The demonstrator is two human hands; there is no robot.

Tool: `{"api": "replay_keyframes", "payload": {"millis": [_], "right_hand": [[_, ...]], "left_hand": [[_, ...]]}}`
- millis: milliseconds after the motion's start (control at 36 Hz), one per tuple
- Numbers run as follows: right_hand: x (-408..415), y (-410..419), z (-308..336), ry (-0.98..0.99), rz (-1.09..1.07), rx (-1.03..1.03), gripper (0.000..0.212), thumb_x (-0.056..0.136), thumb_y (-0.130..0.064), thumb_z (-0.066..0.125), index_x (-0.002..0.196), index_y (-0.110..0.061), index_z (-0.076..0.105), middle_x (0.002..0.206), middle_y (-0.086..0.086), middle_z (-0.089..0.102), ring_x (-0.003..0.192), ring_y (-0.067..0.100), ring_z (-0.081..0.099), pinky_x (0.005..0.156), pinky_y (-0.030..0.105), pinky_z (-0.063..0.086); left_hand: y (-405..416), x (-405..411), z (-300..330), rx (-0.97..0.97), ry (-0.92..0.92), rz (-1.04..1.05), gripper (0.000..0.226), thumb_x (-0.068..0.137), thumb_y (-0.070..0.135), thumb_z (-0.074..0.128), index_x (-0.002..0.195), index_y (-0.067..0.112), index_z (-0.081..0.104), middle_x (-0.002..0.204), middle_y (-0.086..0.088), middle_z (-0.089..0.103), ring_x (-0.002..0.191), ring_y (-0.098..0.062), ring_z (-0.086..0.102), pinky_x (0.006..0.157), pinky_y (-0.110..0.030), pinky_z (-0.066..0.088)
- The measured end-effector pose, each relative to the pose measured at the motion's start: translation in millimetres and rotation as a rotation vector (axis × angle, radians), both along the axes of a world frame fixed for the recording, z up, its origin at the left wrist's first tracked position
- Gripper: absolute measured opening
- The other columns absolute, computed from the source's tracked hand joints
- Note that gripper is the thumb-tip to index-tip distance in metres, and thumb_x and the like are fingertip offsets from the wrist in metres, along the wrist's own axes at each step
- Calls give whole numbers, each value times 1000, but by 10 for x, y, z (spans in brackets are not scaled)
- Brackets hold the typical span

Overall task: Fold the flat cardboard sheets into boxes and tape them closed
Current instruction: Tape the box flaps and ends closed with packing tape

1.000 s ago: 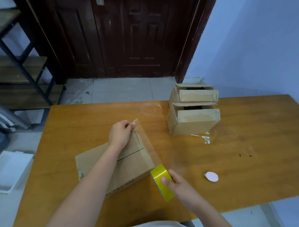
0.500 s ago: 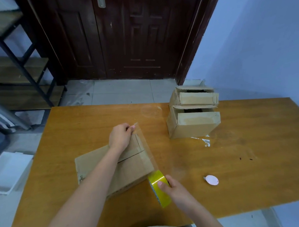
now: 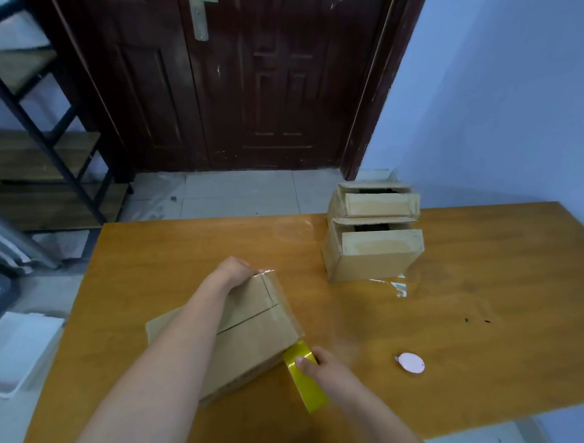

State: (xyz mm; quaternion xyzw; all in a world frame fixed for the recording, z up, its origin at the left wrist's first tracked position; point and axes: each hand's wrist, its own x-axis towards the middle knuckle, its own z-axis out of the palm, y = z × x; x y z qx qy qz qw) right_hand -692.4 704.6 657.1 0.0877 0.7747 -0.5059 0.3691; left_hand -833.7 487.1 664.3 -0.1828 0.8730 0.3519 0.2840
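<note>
two hands are at work: the far edge of the cardboard box [image 3: 251,327] on the tabletop [image 3: 491,363] is gripped by the left hand [image 3: 234,270], while the yellow tape roll [image 3: 304,376] at its near corner is gripped by the right hand [image 3: 324,370], clear tape stretched along the box's right edge

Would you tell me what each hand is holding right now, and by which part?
The right hand grips the yellow tape roll by its rim; the left hand pinches the tape's free end at the box's far edge.
</note>
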Motion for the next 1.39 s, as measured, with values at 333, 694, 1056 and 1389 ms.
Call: {"api": "replay_keyframes", "payload": {"millis": [333,694,1056,1389], "right_hand": [[-29,-3,3,-36,-34,-68,20,98,-27,48,112,-13,48,99,-2,51,93,13,54,58,7,39],[110,-205,-151,107,-221,-217,20,90,-34,61,80,-18,53,64,-12,53,55,-1,48,57,17,41],[312,8,-355,191,-213,-302,20,84,-34,65,89,-15,64,75,-8,62,67,2,53,64,19,43],[11,-179,-558,210,-87,100,27,93,-38,54,70,-23,56,67,0,57,70,19,52,61,32,36]], "left_hand": [[93,41,86,-180,-99,0,33,95,20,40,118,5,59,123,-7,55,113,-27,54,87,-29,41],[360,85,-42,-249,930,55,16,87,10,56,98,12,67,94,-5,59,95,-26,54,81,-35,33],[650,1479,-329,-467,925,-368,37,89,40,39,103,25,70,124,-1,61,115,-23,56,89,-37,46],[544,1333,-333,-509,760,-460,57,100,47,13,128,26,58,134,1,55,125,-21,49,99,-38,45]]}}
